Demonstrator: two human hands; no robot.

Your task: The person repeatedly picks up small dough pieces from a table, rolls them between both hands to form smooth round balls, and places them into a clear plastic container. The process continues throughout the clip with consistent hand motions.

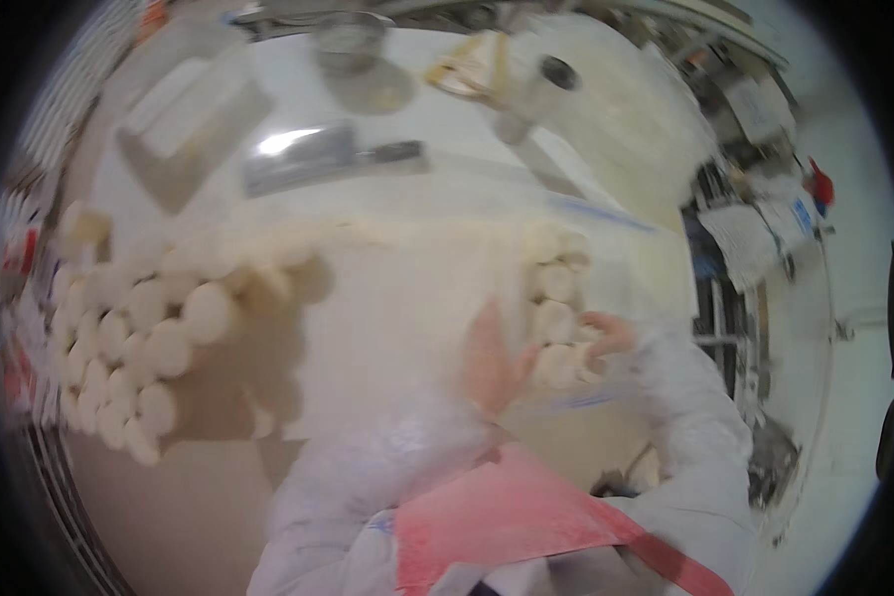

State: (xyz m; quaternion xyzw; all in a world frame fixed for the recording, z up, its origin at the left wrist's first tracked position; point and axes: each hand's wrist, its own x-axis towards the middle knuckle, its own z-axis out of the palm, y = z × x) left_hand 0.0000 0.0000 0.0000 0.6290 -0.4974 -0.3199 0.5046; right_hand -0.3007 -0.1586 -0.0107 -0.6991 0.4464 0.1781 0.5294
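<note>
Pink apron (512, 512); right hand (611, 336) at pale, matte, disc-shaped pieces (554, 321).

A badly blurred left hand (495, 360) and a pink apron (507, 507) cut off by the lower edge

On the cleaver (300, 159), a smooth metal blade is lit to a glossy glare, while the dark handle (395, 152) is left dull. Left of the cleaver, a tub (230, 74) is seen in translucent plastic; to its right, a bag (616, 109) is formed of thin, crumpled, see-through plastic. Nearer the person than the cleaver, matt, smooth faces are shown by the dough rounds (558, 285); there too, the worktop (397, 318) is smooth and pale, and the apron (507, 507) is made of matt red material.
</note>
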